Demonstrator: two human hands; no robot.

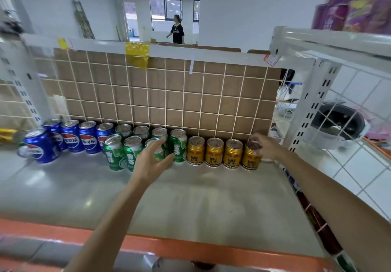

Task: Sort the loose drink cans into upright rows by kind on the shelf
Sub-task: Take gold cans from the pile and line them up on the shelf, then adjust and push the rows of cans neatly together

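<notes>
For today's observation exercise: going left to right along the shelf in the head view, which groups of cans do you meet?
Blue cola cans → green cans → gold cans, the last gripped by the right hand.

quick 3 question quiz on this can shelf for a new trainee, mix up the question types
1. True or false: the left hand is on a gold can.
2. How many gold cans stand in the row at the right?
3. The right hand holds the top of: A) the rightmost gold can; B) a blue can; C) a green can.

Key
1. False: it reaches onto a green can in the front green row.
2. Four, all upright.
3. A: its fingers curl over that can's rim, at the row's right end on the shelf.
</notes>
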